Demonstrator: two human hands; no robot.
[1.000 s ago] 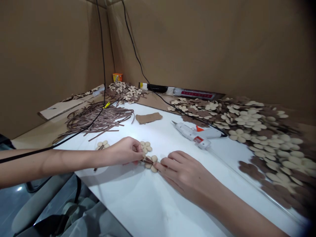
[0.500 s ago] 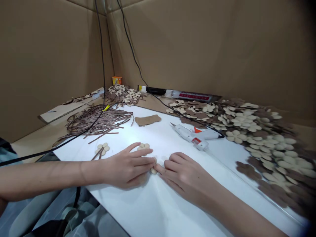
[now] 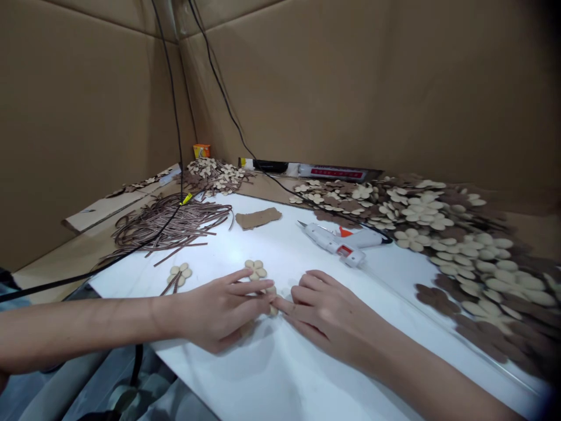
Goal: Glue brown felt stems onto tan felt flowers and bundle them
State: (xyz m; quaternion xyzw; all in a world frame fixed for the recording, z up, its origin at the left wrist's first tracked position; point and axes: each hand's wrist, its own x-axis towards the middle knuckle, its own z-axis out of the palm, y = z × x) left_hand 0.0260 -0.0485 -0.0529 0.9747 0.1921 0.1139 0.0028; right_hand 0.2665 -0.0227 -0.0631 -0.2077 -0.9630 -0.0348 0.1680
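Note:
My left hand (image 3: 221, 307) lies flat on the white board (image 3: 280, 362), fingers stretched out over a small beige flower cutout (image 3: 272, 301) and pressing on it. My right hand (image 3: 326, 313) rests beside it, fingers spread, its fingertip touching the same cutout from the right. Most of that cutout is hidden under my fingers. A second beige flower (image 3: 256, 269) lies just beyond my left fingers. A third flower with brown strips attached (image 3: 179, 273) lies to the left.
A white glue gun (image 3: 337, 241) lies behind my right hand, its black cord running to the back. Brown strips (image 3: 169, 221) are heaped at left, a brown scrap (image 3: 258, 218) mid-board. Piles of beige and brown flowers (image 3: 460, 245) cover the right side. Cardboard walls enclose the table.
My left hand went from pinching brown strips at the flower to lying flat on it with fingers stretched. My right hand stayed put. The view shifted slightly.

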